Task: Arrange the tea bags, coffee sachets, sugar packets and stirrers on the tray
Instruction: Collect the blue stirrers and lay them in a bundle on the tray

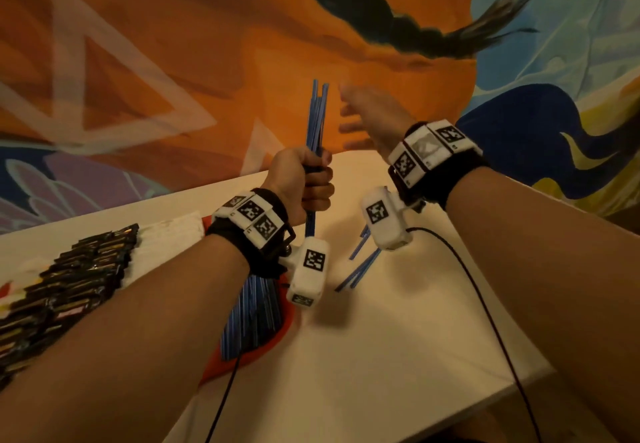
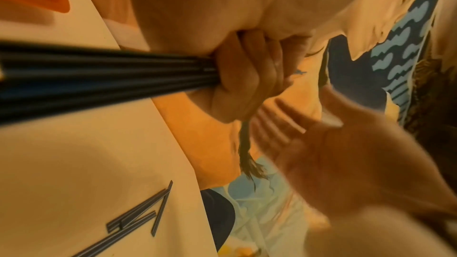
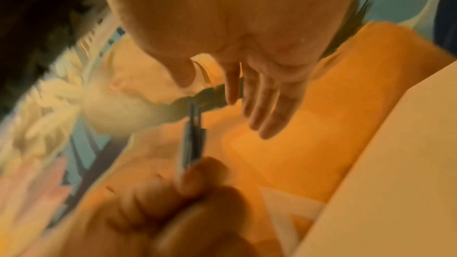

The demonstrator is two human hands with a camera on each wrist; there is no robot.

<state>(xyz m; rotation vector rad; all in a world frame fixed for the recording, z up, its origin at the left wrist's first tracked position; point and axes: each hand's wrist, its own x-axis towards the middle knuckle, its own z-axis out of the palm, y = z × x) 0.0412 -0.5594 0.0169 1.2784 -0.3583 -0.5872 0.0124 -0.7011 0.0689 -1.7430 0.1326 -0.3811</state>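
The fingers point(image 1: 318, 188) of the left hand point(image 1: 299, 179) were curled tight round a bundle of blue stirrers point(image 1: 318, 120), which was held upright above the desk point(image 1: 398, 338), the ends standing uneven at the top. The right hand point(image 1: 367, 120) was raised at about 2 o'clock from that bundle, just beside its upper ends; its fingers point(image 3: 267, 108) were straight, spread apart and held nothing. Its outline was blurred, so it could not be told whether the stirrer tips were being touched.

Below the left wrist, at about 6 o'clock, a fan of stirrers point(image 1: 254, 318) was already laid on the orange tray point(image 1: 249, 357). At 9 o'clock from it, dark sachets point(image 1: 69, 286) lay in overlapping rows, probably on the same tray, though that part was cut off by the forearm. A few loose stirrers point(image 1: 360, 266) were left on the desk at about 4 o'clock from the left hand. The task was judged well advanced: the sachets and many stirrers were placed, the held bundle and the loose ones remained, and no tea bags or sugar packets could be identified.

The sachet rows were shown only in the head view. The closed grip on the bundle was shown from below only in the left wrist view, along with the loose stirrers lying crossed. The open right palm was shown plainly only in the right wrist view.
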